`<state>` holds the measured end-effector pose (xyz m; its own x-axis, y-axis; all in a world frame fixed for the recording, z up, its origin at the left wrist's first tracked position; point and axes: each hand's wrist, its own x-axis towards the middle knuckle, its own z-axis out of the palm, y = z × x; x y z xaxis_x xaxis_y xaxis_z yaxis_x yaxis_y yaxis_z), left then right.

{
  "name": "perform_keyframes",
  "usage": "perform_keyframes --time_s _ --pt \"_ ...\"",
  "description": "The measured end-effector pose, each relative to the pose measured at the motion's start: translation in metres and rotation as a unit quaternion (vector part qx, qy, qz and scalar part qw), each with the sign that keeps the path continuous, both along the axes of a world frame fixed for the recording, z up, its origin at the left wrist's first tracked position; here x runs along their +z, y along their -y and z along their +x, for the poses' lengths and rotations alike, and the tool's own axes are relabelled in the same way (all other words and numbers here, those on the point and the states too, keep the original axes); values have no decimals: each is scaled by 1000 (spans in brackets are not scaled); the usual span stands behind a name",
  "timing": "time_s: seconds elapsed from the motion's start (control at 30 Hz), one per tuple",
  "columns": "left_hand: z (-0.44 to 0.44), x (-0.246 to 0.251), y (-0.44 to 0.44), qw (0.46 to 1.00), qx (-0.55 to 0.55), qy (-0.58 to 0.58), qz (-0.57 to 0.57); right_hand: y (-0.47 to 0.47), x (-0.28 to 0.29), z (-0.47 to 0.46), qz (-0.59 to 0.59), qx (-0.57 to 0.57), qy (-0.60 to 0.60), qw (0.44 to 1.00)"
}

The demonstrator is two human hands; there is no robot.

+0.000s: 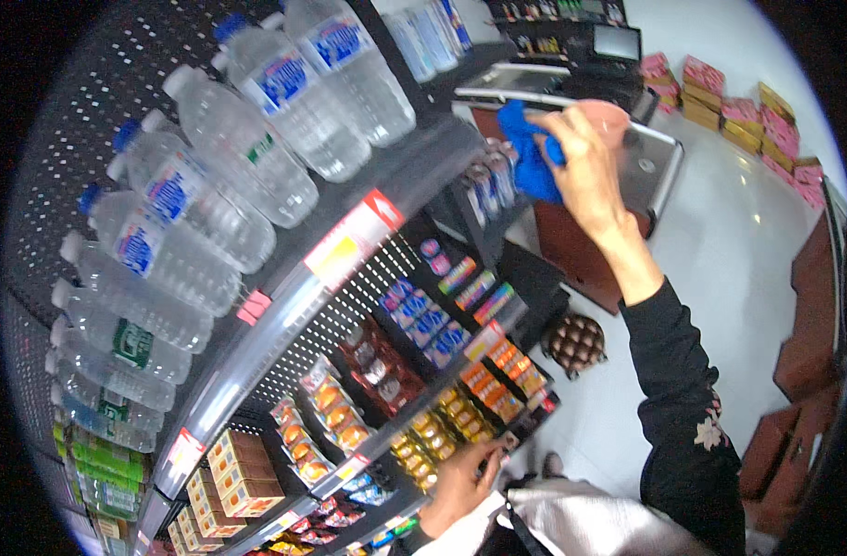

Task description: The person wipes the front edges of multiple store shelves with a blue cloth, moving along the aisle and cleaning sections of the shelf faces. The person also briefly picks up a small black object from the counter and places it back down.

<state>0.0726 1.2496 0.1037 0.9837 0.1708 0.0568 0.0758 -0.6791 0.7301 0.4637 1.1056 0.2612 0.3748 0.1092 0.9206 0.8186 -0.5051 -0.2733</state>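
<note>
My right hand (pixel 590 167), raised at the upper right, holds a crumpled blue cloth (pixel 531 156) between thumb and fingers. The cloth hangs beside the end of the upper shelf (pixel 423 156), close to several upright cans (pixel 489 181). Down at the lower shelf's front edge, my left hand (pixel 461 476) rests with bent fingers. It is nearest to rows of gold-wrapped packs (pixel 423 448); whether it grips the edge is unclear. Clear plastic water bottles (pixel 243 146) stand along the upper shelf.
A pink bowl (pixel 607 118) sits on the counter (pixel 649 156) behind my right hand. A round brown tufted stool (pixel 574 344) is on the floor. Boxed goods (pixel 246 472) and packaged snacks (pixel 336 406) fill the lower shelf. Pink and gold boxes (pixel 739 118) line the far wall.
</note>
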Motion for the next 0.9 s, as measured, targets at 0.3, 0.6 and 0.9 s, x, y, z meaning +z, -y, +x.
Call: perform_keyframes --time_s 0.3,0.6,0.9 --pt "5 0 -18 991 -72 4 -109 54 -125 -113 271 336 -547 717" --pt "36 3 -35 929 -126 -13 -348 43 -145 -236 455 383 -605 530" --pt "31 -20 -34 877 -127 -107 -450 24 -192 -339 343 217 -620 672"
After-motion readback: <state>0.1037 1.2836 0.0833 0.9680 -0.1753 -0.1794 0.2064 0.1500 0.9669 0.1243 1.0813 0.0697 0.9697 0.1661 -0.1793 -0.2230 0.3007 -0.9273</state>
